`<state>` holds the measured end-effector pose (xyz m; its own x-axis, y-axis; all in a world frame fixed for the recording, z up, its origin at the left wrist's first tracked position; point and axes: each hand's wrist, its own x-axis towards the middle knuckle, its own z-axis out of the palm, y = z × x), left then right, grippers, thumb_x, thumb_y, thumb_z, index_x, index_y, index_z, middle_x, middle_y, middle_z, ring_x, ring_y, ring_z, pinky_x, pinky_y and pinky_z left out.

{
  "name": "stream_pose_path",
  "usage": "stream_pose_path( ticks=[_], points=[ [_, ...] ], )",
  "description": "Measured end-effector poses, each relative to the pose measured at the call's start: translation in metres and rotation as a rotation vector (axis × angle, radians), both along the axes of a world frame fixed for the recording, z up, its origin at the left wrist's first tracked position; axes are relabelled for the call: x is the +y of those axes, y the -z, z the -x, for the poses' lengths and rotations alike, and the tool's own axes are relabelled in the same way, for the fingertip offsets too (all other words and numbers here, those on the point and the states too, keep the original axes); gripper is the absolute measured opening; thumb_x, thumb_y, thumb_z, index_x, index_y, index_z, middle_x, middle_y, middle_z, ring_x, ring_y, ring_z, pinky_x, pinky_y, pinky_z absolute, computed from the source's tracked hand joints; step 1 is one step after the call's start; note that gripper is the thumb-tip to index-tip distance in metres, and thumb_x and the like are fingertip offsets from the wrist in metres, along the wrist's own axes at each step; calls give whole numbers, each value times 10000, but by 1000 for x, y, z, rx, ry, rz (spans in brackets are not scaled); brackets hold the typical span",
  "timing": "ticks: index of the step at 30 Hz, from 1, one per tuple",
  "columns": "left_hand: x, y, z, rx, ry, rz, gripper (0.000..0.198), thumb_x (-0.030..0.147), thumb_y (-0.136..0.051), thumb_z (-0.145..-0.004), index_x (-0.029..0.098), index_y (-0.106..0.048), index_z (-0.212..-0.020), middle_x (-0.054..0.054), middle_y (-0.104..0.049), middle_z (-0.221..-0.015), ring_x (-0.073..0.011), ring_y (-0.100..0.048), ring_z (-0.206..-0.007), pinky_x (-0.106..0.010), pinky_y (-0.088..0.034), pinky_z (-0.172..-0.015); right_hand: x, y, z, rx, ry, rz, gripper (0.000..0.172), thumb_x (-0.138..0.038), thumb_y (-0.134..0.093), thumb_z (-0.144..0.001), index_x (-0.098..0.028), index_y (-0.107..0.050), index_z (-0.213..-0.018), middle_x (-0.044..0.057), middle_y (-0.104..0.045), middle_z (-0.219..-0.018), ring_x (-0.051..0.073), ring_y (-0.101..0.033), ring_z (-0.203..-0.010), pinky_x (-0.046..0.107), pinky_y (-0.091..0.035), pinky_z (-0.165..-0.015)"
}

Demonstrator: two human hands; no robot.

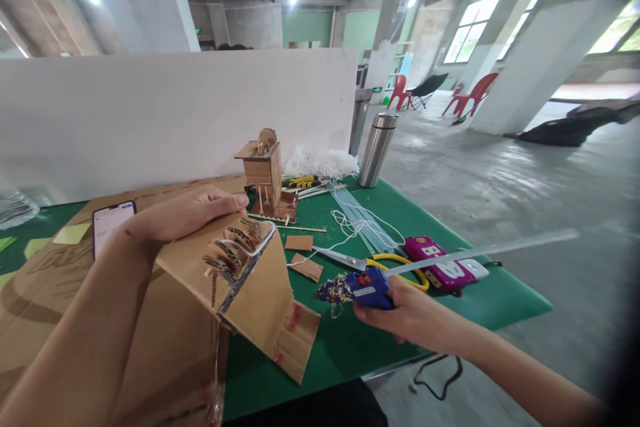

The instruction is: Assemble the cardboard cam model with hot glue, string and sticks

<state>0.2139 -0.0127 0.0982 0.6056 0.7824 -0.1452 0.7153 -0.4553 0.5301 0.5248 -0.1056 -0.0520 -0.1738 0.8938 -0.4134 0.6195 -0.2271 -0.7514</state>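
Note:
My left hand (pixel 205 210) grips the upper edge of a folded cardboard piece (pixel 255 307), thumb on top, holding it tilted over the table. Ridged corrugated strips and a loop of white string (pixel 273 233) are on its upper face, beside a dark grey seam. In my right hand (pixel 400 310) is a blue glue gun (pixel 373 288), its nozzle crusted and pointing left toward the cardboard but apart from it. A long clear glue stick (pixel 480 252) sticks out from the back of the gun. Two small cardboard rectangles (pixel 299 243) lie between the hands.
Scissors with yellow handles (pixel 345 258), a purple power strip (pixel 433 260) and several glue sticks (pixel 363 217) lie on the green table (pixel 515 300). Behind stand a cardboard model (pixel 263 173) and a steel flask (pixel 379 150). A phone (pixel 114 217) rests on a cardboard sheet (pixel 165 347) at left.

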Motion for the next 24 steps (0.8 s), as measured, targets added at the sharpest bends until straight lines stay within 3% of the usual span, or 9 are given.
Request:
stream_pose_path(
  ticks=[5,13,24],
  points=[
    [-5,0,-1,-17,-9,18,520,553,-309,-936,171,-630,-790,-52,-706,-885,-192,-595,-830,-287,-443,-811,6,-4,4,-99,-86,18,263,-424,-640,-803,-197,-508,-822,-52,-551,-552,95,-524,-441,184,-419,-417],
    [-7,0,-5,-16,-27,-10,469,536,-310,-904,185,-581,-752,-35,-671,-826,-182,-573,-803,-293,-433,-803,16,-16,23,-180,-61,19,241,-359,-696,-769,-188,-536,-827,-36,-591,-597,90,-534,-405,177,-416,-361],
    [-10,-1,-6,-29,0,-56,428,557,-310,-853,207,-520,-722,-39,-641,-806,-185,-564,-787,-301,-442,-797,21,8,20,-212,-57,-23,220,-360,-655,-765,-189,-535,-836,-26,-605,-605,103,-561,-395,170,-400,-311]
  ],
)
